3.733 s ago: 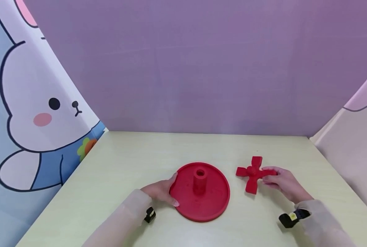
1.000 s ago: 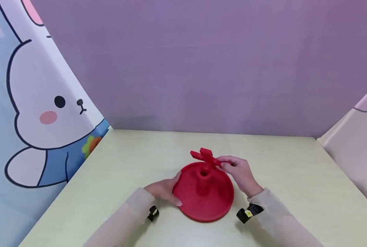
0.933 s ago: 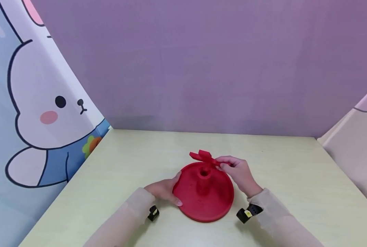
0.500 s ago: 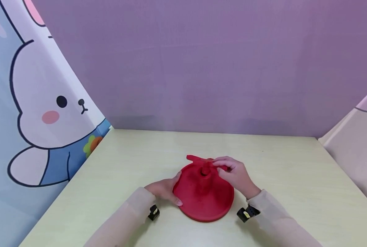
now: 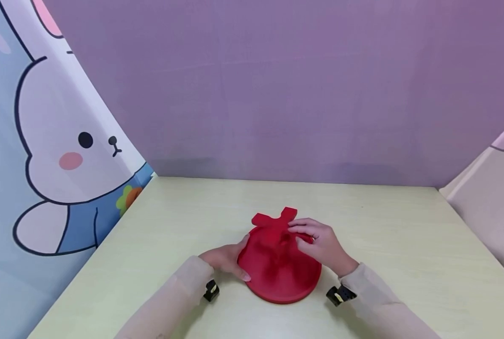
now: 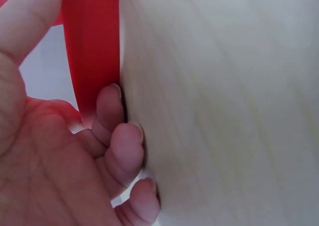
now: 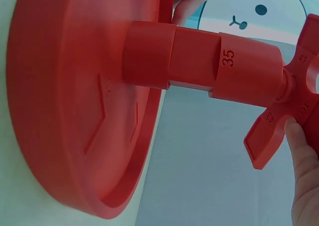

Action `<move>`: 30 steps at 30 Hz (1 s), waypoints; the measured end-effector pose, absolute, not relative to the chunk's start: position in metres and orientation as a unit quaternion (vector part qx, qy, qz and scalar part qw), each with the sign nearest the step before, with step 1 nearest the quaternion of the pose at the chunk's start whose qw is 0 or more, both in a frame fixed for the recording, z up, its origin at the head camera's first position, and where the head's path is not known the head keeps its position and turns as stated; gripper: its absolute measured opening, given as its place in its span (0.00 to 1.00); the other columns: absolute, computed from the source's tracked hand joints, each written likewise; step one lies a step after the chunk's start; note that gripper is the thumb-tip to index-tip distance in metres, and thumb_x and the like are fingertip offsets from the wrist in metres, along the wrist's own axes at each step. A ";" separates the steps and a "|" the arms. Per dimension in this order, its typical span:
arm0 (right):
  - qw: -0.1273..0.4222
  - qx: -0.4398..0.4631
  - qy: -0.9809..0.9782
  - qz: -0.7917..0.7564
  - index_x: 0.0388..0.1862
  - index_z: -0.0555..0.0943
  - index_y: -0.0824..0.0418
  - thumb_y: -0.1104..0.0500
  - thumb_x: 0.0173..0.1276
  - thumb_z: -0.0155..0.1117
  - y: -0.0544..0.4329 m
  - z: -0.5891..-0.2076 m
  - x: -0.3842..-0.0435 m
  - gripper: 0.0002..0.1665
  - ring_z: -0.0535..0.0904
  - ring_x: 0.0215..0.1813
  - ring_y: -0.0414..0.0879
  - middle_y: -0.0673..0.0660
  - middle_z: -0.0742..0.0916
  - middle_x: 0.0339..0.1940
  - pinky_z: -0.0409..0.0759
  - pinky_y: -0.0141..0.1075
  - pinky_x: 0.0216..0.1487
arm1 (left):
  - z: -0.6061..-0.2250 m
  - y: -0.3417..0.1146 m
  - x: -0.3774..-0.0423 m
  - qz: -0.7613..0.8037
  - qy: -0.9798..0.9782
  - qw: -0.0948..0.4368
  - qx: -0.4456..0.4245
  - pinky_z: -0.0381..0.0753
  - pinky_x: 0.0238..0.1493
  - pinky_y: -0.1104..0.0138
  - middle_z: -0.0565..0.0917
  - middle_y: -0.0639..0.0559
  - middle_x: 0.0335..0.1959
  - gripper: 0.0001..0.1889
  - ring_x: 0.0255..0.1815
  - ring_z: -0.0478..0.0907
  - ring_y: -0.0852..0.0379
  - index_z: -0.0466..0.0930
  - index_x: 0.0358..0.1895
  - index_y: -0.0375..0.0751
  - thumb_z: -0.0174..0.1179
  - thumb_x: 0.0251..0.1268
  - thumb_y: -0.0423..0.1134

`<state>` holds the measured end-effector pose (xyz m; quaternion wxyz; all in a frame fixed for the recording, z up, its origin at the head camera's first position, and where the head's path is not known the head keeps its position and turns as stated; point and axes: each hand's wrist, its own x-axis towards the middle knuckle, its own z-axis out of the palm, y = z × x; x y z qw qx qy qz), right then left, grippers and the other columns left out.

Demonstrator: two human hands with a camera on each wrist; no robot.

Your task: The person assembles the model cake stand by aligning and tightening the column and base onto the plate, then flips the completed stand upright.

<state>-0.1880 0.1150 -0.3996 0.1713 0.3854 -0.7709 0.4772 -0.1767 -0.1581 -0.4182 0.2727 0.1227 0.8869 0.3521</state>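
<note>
A red round base (image 5: 282, 291) with a raised rim lies flat on the table. My left hand (image 5: 225, 260) holds its left edge between thumb and fingers; in the left wrist view the curled fingertips (image 6: 124, 146) sit low beside the red rim (image 6: 94, 41). From the base's middle rises a hollow post (image 7: 174, 56), marked 35 in the right wrist view. A red four-armed cross piece (image 5: 274, 223) sits at the post's top, its short pin at the opening. My right hand (image 5: 323, 246) holds one arm of the cross from the right. In the head view, the cross hides the post's top.
The pale wooden table (image 5: 404, 245) extends around the base on every side. A purple cloth (image 5: 277, 94) stands along the back edge, and a rabbit-print cloth (image 5: 86, 174) covers the left side. A small black wrist device (image 5: 341, 295) is strapped at each cuff.
My right hand has brought the cross piece leftward from the table to above the post, then tipped it level and lowered it onto the top. The left hand stays on the base.
</note>
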 end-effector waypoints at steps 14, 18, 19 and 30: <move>0.178 0.385 -0.777 0.466 0.41 0.86 0.65 0.77 0.54 0.62 0.114 -0.404 -0.183 0.18 0.79 0.49 0.49 0.58 0.85 0.46 0.77 0.28 0.27 | -0.418 -0.158 -0.176 0.353 0.887 0.272 0.123 0.68 0.62 0.50 0.59 0.44 0.72 0.60 0.71 0.56 0.43 0.38 0.77 0.39 0.75 0.48 0.43; 0.188 0.394 -0.771 0.464 0.41 0.86 0.66 0.79 0.52 0.61 0.115 -0.406 -0.183 0.18 0.80 0.47 0.48 0.59 0.85 0.46 0.76 0.27 0.27 | -0.418 -0.158 -0.176 0.364 0.882 0.275 0.121 0.70 0.60 0.51 0.59 0.44 0.72 0.60 0.70 0.56 0.43 0.38 0.77 0.38 0.75 0.48 0.42; 0.191 0.397 -0.768 0.464 0.41 0.86 0.66 0.79 0.52 0.61 0.115 -0.406 -0.183 0.19 0.80 0.46 0.48 0.59 0.85 0.46 0.77 0.26 0.28 | -0.418 -0.158 -0.176 0.366 0.881 0.276 0.119 0.71 0.60 0.52 0.59 0.44 0.72 0.60 0.71 0.56 0.43 0.38 0.77 0.39 0.75 0.48 0.42; 0.204 0.431 -0.766 0.432 0.39 0.85 0.70 0.80 0.49 0.63 0.115 -0.411 -0.182 0.18 0.80 0.47 0.57 0.62 0.85 0.45 0.73 0.21 0.25 | -0.418 -0.157 -0.176 0.361 0.885 0.273 0.108 0.72 0.59 0.50 0.59 0.44 0.72 0.60 0.71 0.55 0.42 0.39 0.77 0.41 0.76 0.46 0.43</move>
